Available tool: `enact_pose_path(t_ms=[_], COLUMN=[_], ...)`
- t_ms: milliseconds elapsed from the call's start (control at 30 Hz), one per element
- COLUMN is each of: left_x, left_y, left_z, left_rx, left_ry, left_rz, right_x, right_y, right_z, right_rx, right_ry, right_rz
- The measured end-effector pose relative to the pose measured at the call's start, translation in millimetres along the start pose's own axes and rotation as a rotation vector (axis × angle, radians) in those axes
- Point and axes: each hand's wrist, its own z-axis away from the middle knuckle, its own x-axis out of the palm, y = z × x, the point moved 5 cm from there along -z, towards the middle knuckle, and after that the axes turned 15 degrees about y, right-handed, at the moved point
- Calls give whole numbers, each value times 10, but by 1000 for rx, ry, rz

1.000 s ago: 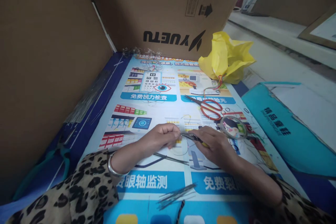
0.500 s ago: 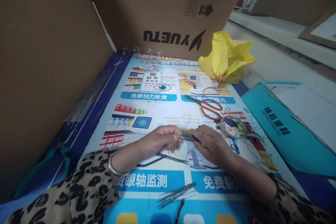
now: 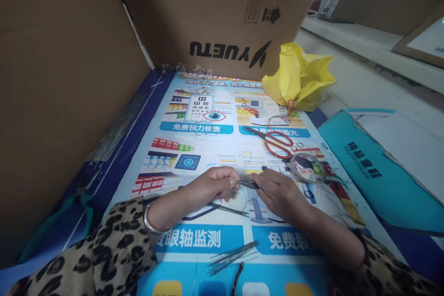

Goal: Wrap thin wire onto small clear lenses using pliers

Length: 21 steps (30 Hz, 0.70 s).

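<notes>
While the left hand [image 3: 220, 183] stays almost where it was half a second ago, the right hand [image 3: 283, 194] has turned slightly and its fingers reach a touch further toward the left hand. The yellow grip that peeped out under the right palm is now hidden.

The pliers [image 3: 249, 184] are on the near side of the scissors [image 3: 267, 136], bridging the gap between the two hands. Only their slim, dark grey metal nose shows, pointing left and tilted up a little; it looks darker than before. The right hand is wrapped around the handles. The left hand's thumb and fingers are pinched on a thin wire [image 3: 247, 198], right at the plier tips; the wire curves down beside the fingertips, and its pinched end is too small to make out. I cannot tell whether the plier jaws are fully closed.

The scissors, with red handles and dark blades, lie unmoved on a colourful poster [image 3: 208, 153] spread over the surface [image 3: 154, 95]. Just to their right and nearer is a roll of tape [image 3: 307, 180]. Beyond them stands crumpled yellow paper [image 3: 296, 78], and well to their right is a teal box [image 3: 374, 171]. Nearer than the scissors, a dark bundle [image 3: 229, 209] lies partly under the left hand, and loose strands [image 3: 234, 257] lie nearer still.
</notes>
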Motion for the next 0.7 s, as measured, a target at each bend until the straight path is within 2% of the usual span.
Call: enact_pose_path(t_ms=[267,400,500,700], left_x=[-4,2,-12,-28], left_y=[83,104,83,36], left_z=[18,18,1,-26], left_rx=[79,110,118,59], left_ry=[51,55,65,38], left_rz=[-172,-190,-153,-10], right_x=[39,39,29,-70], right_y=[27,23,32,-44], right_z=[-16,-35,-28,-54], right_rx=[280,348,322,102], right_ry=[-146,-169,-114,32], right_rz=[-274,-306,-221,56])
